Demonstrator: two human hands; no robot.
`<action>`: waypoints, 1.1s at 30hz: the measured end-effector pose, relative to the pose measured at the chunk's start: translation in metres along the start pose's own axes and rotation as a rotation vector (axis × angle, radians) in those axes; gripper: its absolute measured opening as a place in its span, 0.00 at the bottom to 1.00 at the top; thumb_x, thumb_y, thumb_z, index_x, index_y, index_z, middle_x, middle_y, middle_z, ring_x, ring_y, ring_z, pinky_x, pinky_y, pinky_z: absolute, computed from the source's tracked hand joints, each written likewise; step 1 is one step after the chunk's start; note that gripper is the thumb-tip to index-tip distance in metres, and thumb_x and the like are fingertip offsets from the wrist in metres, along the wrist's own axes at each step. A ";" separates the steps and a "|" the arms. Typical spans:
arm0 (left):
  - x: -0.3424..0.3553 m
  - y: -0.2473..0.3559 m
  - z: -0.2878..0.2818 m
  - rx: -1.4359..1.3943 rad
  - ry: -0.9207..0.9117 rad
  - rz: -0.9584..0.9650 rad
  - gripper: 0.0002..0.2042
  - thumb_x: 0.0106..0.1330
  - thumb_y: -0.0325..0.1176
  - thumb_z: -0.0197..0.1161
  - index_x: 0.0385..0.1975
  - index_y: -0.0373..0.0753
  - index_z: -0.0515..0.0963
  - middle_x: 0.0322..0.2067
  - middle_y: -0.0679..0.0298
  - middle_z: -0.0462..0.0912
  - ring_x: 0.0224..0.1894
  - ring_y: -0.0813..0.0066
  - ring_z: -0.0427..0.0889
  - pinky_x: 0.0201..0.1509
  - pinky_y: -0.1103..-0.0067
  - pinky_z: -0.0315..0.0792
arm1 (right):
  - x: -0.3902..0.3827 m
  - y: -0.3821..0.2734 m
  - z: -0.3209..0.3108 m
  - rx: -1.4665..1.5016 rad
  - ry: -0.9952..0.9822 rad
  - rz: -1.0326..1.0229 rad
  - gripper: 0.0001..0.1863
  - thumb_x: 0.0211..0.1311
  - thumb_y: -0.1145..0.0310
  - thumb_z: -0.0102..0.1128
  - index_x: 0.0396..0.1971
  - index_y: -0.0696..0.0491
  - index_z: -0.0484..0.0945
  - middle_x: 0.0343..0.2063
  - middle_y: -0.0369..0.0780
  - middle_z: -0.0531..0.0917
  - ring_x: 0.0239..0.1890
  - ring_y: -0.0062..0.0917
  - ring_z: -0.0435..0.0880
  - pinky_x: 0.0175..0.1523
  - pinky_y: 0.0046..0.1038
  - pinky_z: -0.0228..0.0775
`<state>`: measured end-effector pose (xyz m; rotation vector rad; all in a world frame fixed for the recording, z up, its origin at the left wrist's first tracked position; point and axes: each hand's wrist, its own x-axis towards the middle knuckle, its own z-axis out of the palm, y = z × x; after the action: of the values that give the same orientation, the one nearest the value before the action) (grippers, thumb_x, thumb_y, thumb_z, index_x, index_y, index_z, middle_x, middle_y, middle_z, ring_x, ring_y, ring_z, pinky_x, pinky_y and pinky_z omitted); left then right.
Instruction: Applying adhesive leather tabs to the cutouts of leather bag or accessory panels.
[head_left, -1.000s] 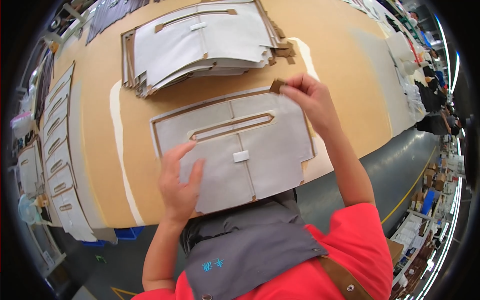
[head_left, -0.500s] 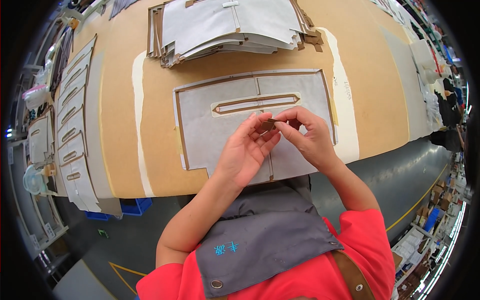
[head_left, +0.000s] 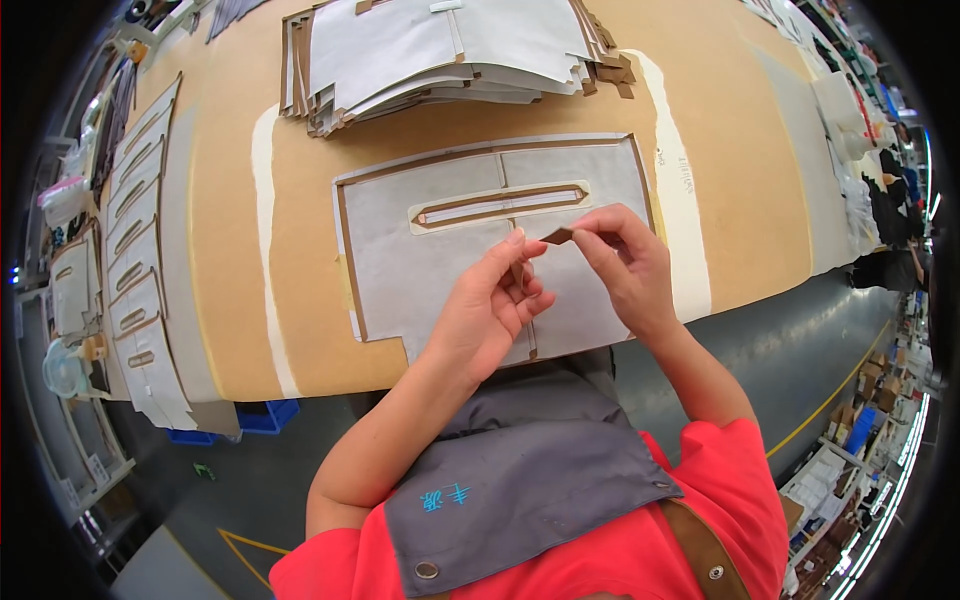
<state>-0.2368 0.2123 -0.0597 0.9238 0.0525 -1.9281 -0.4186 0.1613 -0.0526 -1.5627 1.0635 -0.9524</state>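
Observation:
Between the thumb and fingertips of my right hand (head_left: 632,275) is a small brown leather-like piece (head_left: 557,237), angular in outline. My left hand (head_left: 490,305) is just left of it, palm up with curled fingers, and a second small brown piece (head_left: 517,274) shows in its grip. Both hands hover over a flat grey-white panel (head_left: 420,285) edged with brown strips. Across the panel's upper part runs a long slot (head_left: 500,207) with pointed ends, framed in brown and backed by a pale patch.
Beyond the panel lies a thick stack of similar white panels (head_left: 390,50) with brown edges. Overlapping slotted pieces (head_left: 130,265) form a row on the left. Pale torn strips (head_left: 263,200) run over the tan tabletop (head_left: 230,330). Blue bins (head_left: 268,415) stand below the table's front edge.
My hands have drawn apart. The right one now has a brown piece pulled away from the left hand, where the pieces were together before. The view has shifted slightly.

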 end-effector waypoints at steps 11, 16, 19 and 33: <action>-0.008 -0.004 0.001 0.277 -0.015 0.074 0.07 0.69 0.32 0.65 0.40 0.36 0.81 0.22 0.77 0.69 0.21 0.90 0.61 0.20 0.87 0.52 | -0.008 0.010 -0.016 -0.492 0.036 -0.571 0.10 0.58 0.73 0.67 0.41 0.53 0.84 0.36 0.35 0.84 0.31 0.24 0.78 0.37 0.25 0.69; -0.007 -0.008 0.003 0.470 0.064 0.180 0.08 0.68 0.32 0.66 0.39 0.35 0.82 0.21 0.78 0.71 0.19 0.92 0.58 0.21 0.88 0.50 | -0.003 -0.008 -0.015 -0.136 -0.144 0.057 0.09 0.67 0.69 0.63 0.42 0.57 0.82 0.37 0.36 0.83 0.37 0.20 0.80 0.46 0.23 0.72; -0.005 -0.010 0.002 0.527 0.038 0.226 0.08 0.68 0.33 0.66 0.40 0.35 0.83 0.23 0.77 0.73 0.19 0.93 0.58 0.21 0.88 0.49 | -0.001 -0.009 -0.017 -0.028 -0.221 0.193 0.10 0.67 0.68 0.64 0.42 0.58 0.82 0.36 0.35 0.84 0.37 0.16 0.80 0.45 0.21 0.72; 0.011 -0.002 0.007 0.665 0.000 0.246 0.12 0.70 0.39 0.65 0.40 0.36 0.83 0.17 0.82 0.63 0.19 0.91 0.53 0.21 0.86 0.46 | 0.008 0.018 -0.053 -0.046 0.107 -0.031 0.05 0.66 0.77 0.64 0.40 0.56 0.81 0.32 0.35 0.86 0.33 0.16 0.86 0.36 0.18 0.77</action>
<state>-0.2449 0.2021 -0.0627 1.2878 -0.7075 -1.7287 -0.4685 0.1364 -0.0584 -1.5843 1.1454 -1.0491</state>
